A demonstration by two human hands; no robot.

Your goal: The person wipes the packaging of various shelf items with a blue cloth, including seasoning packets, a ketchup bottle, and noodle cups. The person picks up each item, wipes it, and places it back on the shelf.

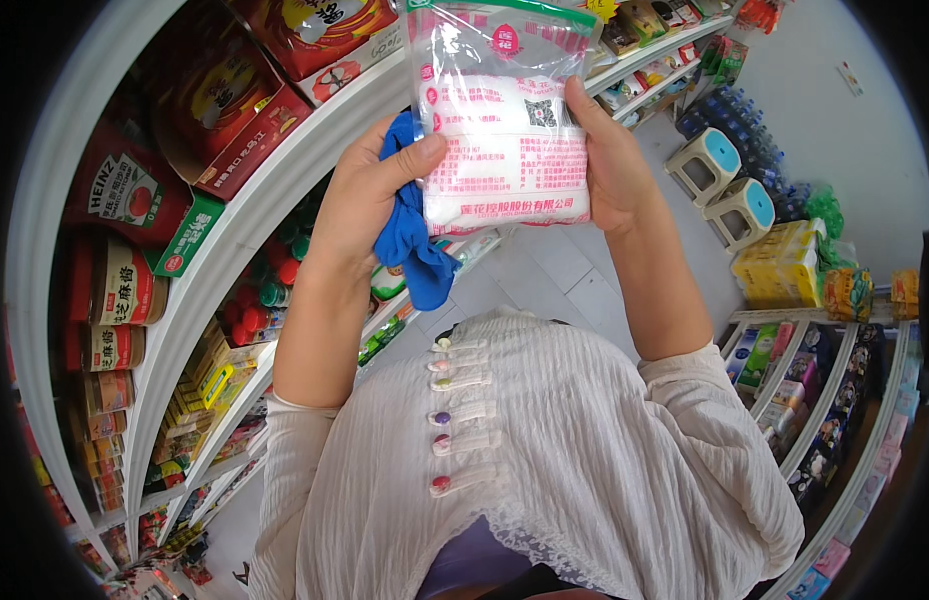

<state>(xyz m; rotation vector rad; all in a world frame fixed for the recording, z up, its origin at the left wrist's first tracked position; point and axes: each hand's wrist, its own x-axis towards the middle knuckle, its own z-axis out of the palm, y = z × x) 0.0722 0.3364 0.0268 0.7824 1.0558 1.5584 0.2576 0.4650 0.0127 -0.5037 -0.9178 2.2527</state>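
A clear plastic pouch of white granules [502, 150], with a green band along its top edge and pink printing, is held upright between both hands in front of me. My left hand [374, 176] grips the pouch's left edge with the thumb on its front. Bunched in that same hand is a blue cloth [418, 247], hanging below the pouch's lower left corner. My right hand [611, 157] holds the right edge, its thumb near a printed code. The fingers behind the pouch are hidden.
White shelving [232, 161] curves along the left, bearing Heinz ketchup pouches [127, 191] and sesame paste jars [123, 285]. To the right stand plastic stools [704, 165], bottled drinks [734, 112] and a yellow wrapped pack [779, 262]. Lower right shelves [802, 397] hold boxed goods. Grey floor tiles [539, 270] lie below.
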